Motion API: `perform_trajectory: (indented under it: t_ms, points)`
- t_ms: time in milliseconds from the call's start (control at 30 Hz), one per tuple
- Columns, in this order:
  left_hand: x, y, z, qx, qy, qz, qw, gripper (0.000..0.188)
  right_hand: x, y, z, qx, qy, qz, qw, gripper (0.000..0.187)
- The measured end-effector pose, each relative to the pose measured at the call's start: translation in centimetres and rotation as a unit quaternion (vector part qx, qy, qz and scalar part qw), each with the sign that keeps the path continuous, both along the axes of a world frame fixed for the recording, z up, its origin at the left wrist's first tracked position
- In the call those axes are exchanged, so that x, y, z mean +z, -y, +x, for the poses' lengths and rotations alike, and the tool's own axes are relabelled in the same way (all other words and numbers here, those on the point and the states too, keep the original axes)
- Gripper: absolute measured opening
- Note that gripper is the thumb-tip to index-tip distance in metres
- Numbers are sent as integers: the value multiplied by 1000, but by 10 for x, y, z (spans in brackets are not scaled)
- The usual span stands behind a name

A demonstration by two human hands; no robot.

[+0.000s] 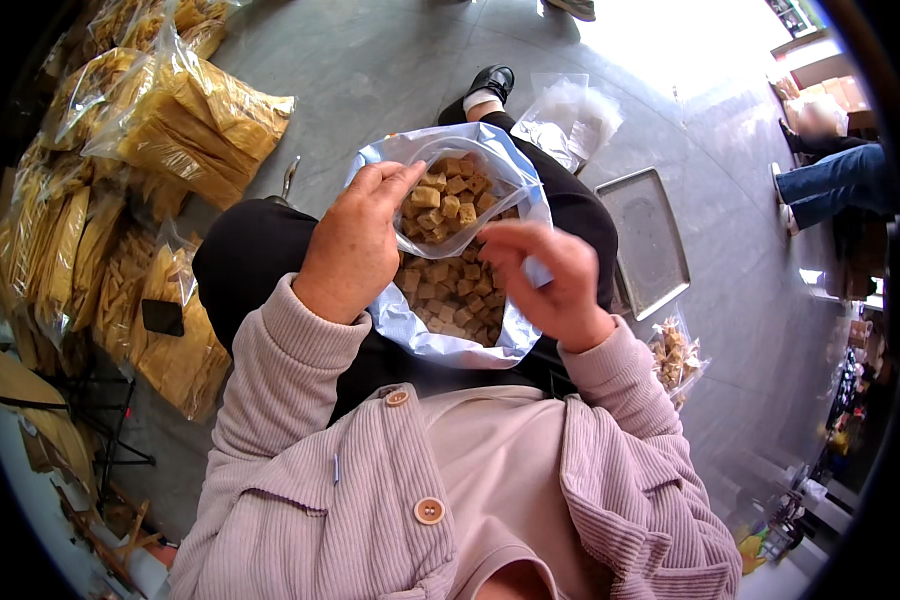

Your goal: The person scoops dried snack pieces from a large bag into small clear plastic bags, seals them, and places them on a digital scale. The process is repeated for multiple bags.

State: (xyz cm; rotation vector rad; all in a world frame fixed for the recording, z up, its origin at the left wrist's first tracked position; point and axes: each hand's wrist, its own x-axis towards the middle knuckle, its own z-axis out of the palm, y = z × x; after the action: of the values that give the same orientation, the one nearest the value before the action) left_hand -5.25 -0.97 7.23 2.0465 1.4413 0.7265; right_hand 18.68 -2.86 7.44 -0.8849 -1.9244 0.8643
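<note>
On my lap rests a large white-blue bag (pixel 380 312), its mouth wide, with many brown cubes (pixel 460 300) inside. Over its far part a clear plastic bag (pixel 440 247) holds more of these cubes (pixel 450 200). My left hand (pixel 360 240) is closed on the left rim of the clear bag, thumb and fingers at its edge. My right hand (pixel 550 275), blurred by motion, is at the right side of the clear bag, above the cubes. Its fingers are bent, and whether they grip anything is not clear.
Clear bags of yellow-brown sheets (pixel 195 125) are heaped at the left, with a dark phone (pixel 163 317) on one. Ahead lie empty clear bags (pixel 570 115). A metal tray (pixel 650 240) and a small filled bag (pixel 676 360) are at my right. Another person's legs (pixel 835 185) show far right.
</note>
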Motion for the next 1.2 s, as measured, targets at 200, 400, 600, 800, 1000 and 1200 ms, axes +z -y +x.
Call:
perform_trajectory:
  t_ms: [200,400,600,800,1000,1200]
  points:
    - [-1,-1,1,2,-18,13,1000,55,-48,12,-46,137,273,52,951,35]
    - [-2,-1,0,2,-11,12,1000,54,-58,12,-36,144,358,-13,922,31]
    - [0,-1,1,-5,-7,9,1000,52,-59,15,-6,30,134,-179,974,22]
    - [0,1,2,4,-35,1,999,51,-57,12,-4,-8,-229,-525,819,26]
    - [2,1,2,5,-39,-7,999,51,-49,10,0,17,-297,-605,739,29]
    - [1,0,1,4,-28,-7,1000,51,4,10,-11,44,-253,-422,869,27]
